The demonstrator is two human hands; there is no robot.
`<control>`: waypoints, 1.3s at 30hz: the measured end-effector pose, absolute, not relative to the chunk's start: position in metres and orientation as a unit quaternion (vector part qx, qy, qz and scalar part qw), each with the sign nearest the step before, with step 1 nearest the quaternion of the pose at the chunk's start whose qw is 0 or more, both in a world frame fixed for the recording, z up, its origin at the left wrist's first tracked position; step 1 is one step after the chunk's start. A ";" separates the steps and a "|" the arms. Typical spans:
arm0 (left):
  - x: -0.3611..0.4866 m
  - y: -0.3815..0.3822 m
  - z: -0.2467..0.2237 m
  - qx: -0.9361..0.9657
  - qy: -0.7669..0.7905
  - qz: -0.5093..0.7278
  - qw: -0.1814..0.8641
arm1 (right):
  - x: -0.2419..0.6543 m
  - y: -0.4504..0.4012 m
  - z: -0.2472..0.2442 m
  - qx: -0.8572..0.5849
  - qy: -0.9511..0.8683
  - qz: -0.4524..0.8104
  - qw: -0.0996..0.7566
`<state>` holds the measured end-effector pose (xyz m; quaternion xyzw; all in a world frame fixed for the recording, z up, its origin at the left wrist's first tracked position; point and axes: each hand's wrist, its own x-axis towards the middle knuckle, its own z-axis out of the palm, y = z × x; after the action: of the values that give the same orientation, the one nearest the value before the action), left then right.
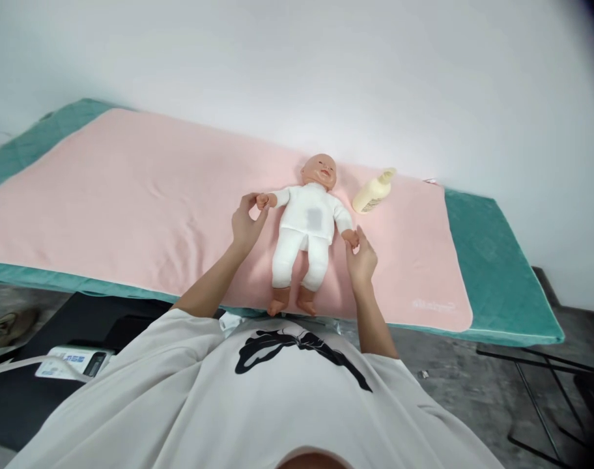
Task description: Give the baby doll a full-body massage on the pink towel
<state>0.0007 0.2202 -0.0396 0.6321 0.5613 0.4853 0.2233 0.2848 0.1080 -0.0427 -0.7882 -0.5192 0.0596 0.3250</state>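
Observation:
A baby doll [307, 218] with a white cloth body lies on its back on a pink mat, its head toward the wall and its feet toward me. My left hand [248, 223] pinches the doll's hand on the left side, and that arm is stretched outward. On the other side, my right hand [361, 257] has its thumb and fingers closed around the doll's other hand. A pale yellow pump bottle [373, 193] lies on its side beside the doll's head, beyond my right hand.
The pink mat [106, 189] covers most of a green padded table [497, 273] against a white wall. Below the left edge, a white device [72, 361] rests on a black surface. A black metal frame [536, 397] stands on the grey floor at the right.

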 end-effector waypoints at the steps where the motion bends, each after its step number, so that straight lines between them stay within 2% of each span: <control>1: 0.000 0.216 -0.043 0.619 0.575 0.484 0.227 | 0.281 0.103 -0.049 -0.799 -0.509 0.071 0.310; 4: 0.003 0.206 -0.052 0.578 0.598 0.499 0.243 | 0.270 0.093 -0.064 -0.822 -0.478 0.108 0.292; 8: 0.007 0.195 -0.059 0.549 0.611 0.506 0.263 | 0.262 0.087 -0.076 -0.822 -0.457 0.118 0.317; 15: 0.002 0.181 -0.071 0.569 0.667 0.392 0.280 | 0.265 0.086 -0.081 -0.817 -0.455 0.114 0.337; 19: -0.003 0.181 -0.078 0.621 0.646 0.365 0.255 | 0.266 0.085 -0.081 -0.813 -0.455 0.115 0.345; 23: -0.006 0.186 -0.078 0.644 0.633 0.367 0.225 | 0.267 0.086 -0.077 -0.790 -0.457 0.124 0.389; 28: -0.014 0.197 -0.071 0.595 0.645 0.427 0.217 | 0.279 0.097 -0.068 -0.756 -0.443 0.126 0.465; 32: -0.019 0.217 -0.060 0.590 0.594 0.504 0.212 | 0.295 0.113 -0.055 -0.732 -0.445 0.100 0.506; 39: 0.002 0.276 -0.026 0.588 0.516 0.583 0.220 | 0.313 0.169 -0.016 -0.682 -0.489 0.063 0.540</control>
<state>0.0020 0.2757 -0.0261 0.5879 0.5164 0.5826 0.2196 0.3131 0.1691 -0.0163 -0.6816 -0.4895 0.0627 0.5403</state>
